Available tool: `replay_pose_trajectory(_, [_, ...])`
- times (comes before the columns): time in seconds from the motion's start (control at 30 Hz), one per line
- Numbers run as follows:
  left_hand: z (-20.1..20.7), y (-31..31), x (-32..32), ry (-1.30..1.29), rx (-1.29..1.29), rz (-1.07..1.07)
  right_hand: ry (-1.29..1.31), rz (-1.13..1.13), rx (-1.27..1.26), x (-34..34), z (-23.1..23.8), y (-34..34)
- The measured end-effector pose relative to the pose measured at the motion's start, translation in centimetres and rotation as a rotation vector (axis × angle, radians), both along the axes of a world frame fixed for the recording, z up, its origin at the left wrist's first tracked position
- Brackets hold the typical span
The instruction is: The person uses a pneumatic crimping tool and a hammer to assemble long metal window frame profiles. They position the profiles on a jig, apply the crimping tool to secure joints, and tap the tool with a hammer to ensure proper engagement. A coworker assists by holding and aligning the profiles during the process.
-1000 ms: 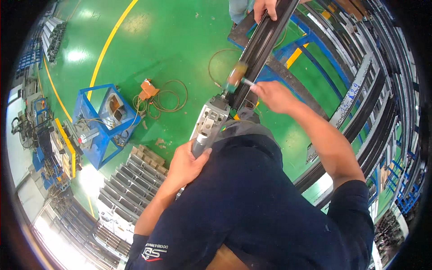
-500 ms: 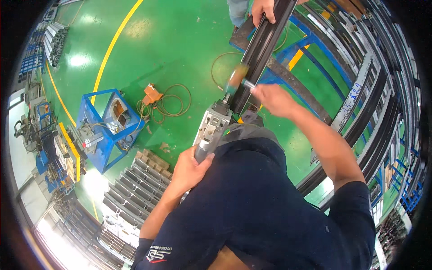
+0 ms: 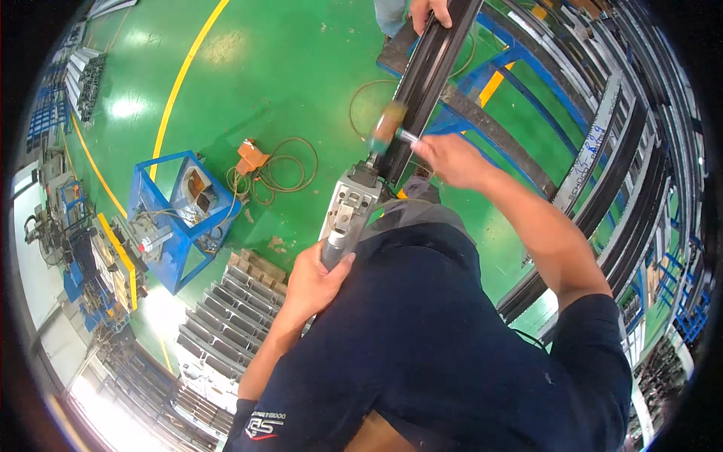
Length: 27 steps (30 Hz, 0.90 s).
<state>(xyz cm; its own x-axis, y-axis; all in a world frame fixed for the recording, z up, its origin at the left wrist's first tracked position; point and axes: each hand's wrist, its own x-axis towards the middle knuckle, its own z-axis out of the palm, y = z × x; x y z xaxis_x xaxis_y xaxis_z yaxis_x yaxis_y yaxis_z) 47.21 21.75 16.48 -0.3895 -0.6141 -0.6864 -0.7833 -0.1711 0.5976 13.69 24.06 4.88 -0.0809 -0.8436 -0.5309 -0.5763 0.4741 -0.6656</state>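
Observation:
My right hand [image 3: 453,161] is closed on the metal handle of a mallet [image 3: 386,129], whose head is amber at one end and green at the other. Its green end is at the near end of a long black profile [image 3: 431,71], by the top of a grey metal housing; whether they touch is hard to tell. That housing [image 3: 349,202] lies in line with the profile, close to my body. My left hand [image 3: 318,280] grips a grey cylindrical part at the housing's near end. At the far end, another person's hand [image 3: 431,12] rests on the black profile.
A blue metal frame [image 3: 520,53] stands under and right of the profile. Long black and silver profiles [image 3: 617,188] are stacked at right. To the left are a blue stand [image 3: 177,260], an orange foot pedal [image 3: 251,156] with coiled cable, and a row of grey metal parts [image 3: 226,316].
The view has shifted slightly. The mallet head, blurred before, is a little clearer and sits marginally lower and to the left. My left hand keeps its grip on the housing.

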Motion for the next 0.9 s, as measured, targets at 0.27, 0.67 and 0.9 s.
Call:
replay_pose_trajectory(0.27, [0.2, 0.4, 0.2, 0.032, -0.007, 0.021, -0.026, -0.137, -0.132, -0.5, -0.8, -0.7])
replay_pose_trajectory(0.67, [0.2, 0.8, 0.0, 0.043, -0.050, 0.021, 0.109, 0.134, -0.132, -1.0, 0.4, 0.8])
replay_pose_trajectory(0.9, [-0.7, 1.1, 0.2, 0.049, -0.033, 0.041, 0.084, 0.188, -0.055, -0.1, 0.1, 0.6])
